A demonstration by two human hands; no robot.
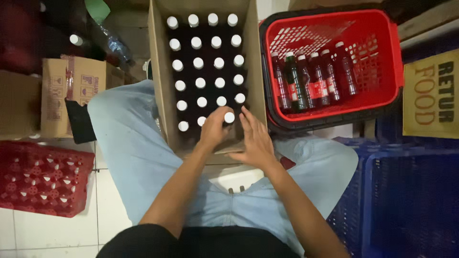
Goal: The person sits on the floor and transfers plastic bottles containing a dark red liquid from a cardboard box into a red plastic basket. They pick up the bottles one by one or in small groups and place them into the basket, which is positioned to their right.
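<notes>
Two bare hands over pale blue trousered knees at the near end of an open brown cardboard box: left hand with fingers closed round a dark white-capped bottle in the box's nearest row, right hand beside it, fingers spread loosely and flat, holding nothing. Beyond, rows of matching white-capped bottles standing upright in the box. Farther right, a red plastic basket with several dark red-labelled bottles lying inside.
</notes>
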